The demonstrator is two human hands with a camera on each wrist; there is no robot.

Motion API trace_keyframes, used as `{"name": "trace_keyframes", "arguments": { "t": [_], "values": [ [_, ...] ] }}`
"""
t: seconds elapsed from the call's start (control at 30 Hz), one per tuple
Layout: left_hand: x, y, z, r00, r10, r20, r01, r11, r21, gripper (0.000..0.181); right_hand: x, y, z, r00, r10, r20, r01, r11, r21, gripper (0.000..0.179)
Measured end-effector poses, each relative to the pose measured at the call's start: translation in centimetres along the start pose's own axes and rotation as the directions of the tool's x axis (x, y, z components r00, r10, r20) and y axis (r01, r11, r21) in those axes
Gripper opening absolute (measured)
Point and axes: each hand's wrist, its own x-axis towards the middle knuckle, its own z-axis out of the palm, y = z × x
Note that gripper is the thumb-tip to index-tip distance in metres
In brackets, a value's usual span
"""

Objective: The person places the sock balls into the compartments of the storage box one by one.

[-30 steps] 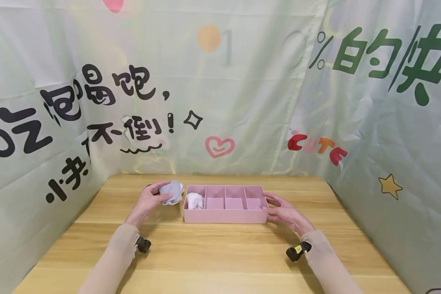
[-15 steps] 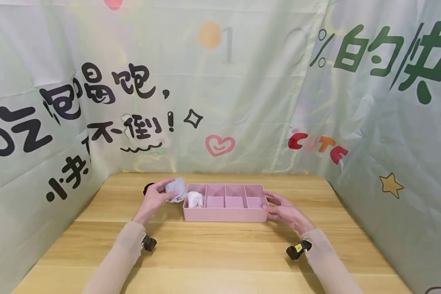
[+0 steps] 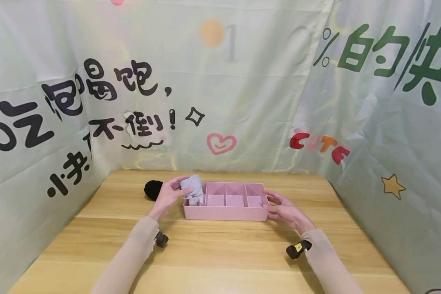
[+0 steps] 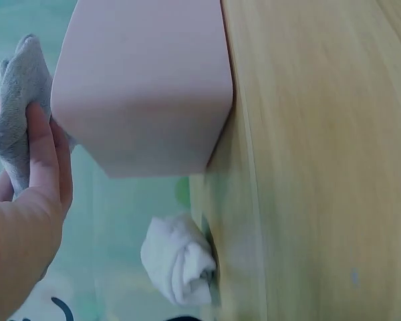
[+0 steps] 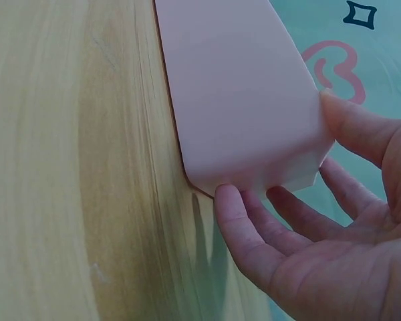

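Note:
My left hand [image 3: 170,194] pinches a rolled grey sock [image 3: 192,188] over the leftmost compartment of a pink divided box [image 3: 226,213]. In the left wrist view, the grey sock [image 4: 17,110] sits between thumb and fingers, beside the box's rim. A white rolled sock [image 3: 196,201] inside that compartment is mostly covered by the grey one. My right hand [image 3: 288,211] holds the box's right end. Seen from the right wrist, its thumb [image 5: 357,127] is at the rim and the fingertips [image 5: 228,195] lie against the end wall.
A black rolled sock [image 3: 153,190] lies on the wooden table [image 3: 220,253], left of the box. Another white rolled sock [image 4: 178,259] shows on the table in the left wrist view. Printed cloth walls [image 3: 257,122] stand behind and at both sides.
My left hand has carried the grey sock rightward from beside the box to over its left compartment. The black sock has come into view behind it. My right hand has stayed on the box.

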Motion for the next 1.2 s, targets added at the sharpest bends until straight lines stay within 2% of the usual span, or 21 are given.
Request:
{"name": "trace_keyframes", "arguments": {
  "t": [0.17, 0.37, 0.47, 0.67, 0.83, 1.0, 1.2],
  "values": [
    [0.3, 0.1, 1.1, 0.999, -0.012, 0.033, 0.012, 1.000, 0.011, 0.061, -0.1, 0.1, -0.1, 1.000, 0.001, -0.008, -0.001, 1.000, 0.001, 0.072],
    [0.3, 0.3, 2.4, 0.999, 0.011, 0.044, -0.014, 0.997, 0.073, 0.060, -0.2, 0.0, 0.0, 1.000, 0.009, 0.001, -0.009, 1.000, -0.002, 0.074],
    [0.4, 0.4, 2.9, 0.998, 0.008, 0.056, -0.012, 0.997, 0.073, 0.058, -0.2, 0.0, 0.1, 1.000, 0.012, 0.004, -0.012, 1.000, 0.005, 0.074],
    [0.9, 0.6, 4.1, 0.996, 0.037, 0.083, -0.046, 0.993, 0.111, 0.057, -0.1, 0.0, 0.0, 1.000, -0.002, 0.004, 0.002, 1.000, 0.003, 0.071],
    [1.1, 0.9, 5.2, 0.992, 0.028, 0.119, -0.049, 0.983, 0.175, 0.054, 0.0, 0.0, 0.0, 1.000, 0.001, 0.003, -0.001, 1.000, 0.005, 0.072],
    [1.2, 1.4, 6.1, 0.994, 0.009, 0.109, -0.036, 0.966, 0.256, 0.050, 0.0, 0.0, 0.0, 1.000, 0.008, -0.001, -0.008, 1.000, 0.014, 0.073],
    [1.7, 1.3, 6.8, 0.996, 0.024, 0.091, -0.051, 0.951, 0.305, 0.046, 0.0, 0.1, -0.1, 1.000, -0.002, 0.007, 0.002, 1.000, 0.013, 0.072]
  ]
}}
